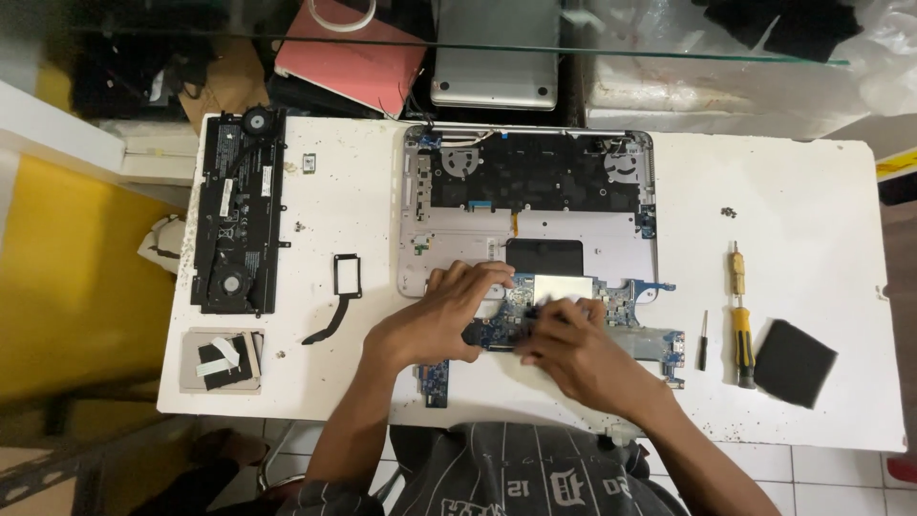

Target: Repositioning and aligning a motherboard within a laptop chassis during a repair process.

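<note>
Board (626,320): one blue circuit board, long and irregular, with a pale square patch near its middle; it lies on the white desk (812,191) at the front edge of the laptop shell, partly under both hands.
Left hand (444,315): flat, fingers spread, pressing on the board's left part.
Right hand (573,349): fingers curled over the board's middle, pinching something small and dark; what it is cannot be told.
Laptop shell (530,205): one, silver, open, insides showing, just behind the board.
Small board (436,373): one blue strip, near the left wrist.
Battery (239,215): one long black pack, far left.
Screwdrivers: two, a yellow-handled one (740,325) and a thin black one (703,340), right of the board.
Black pad (793,363): one, beside the screwdrivers.
</note>
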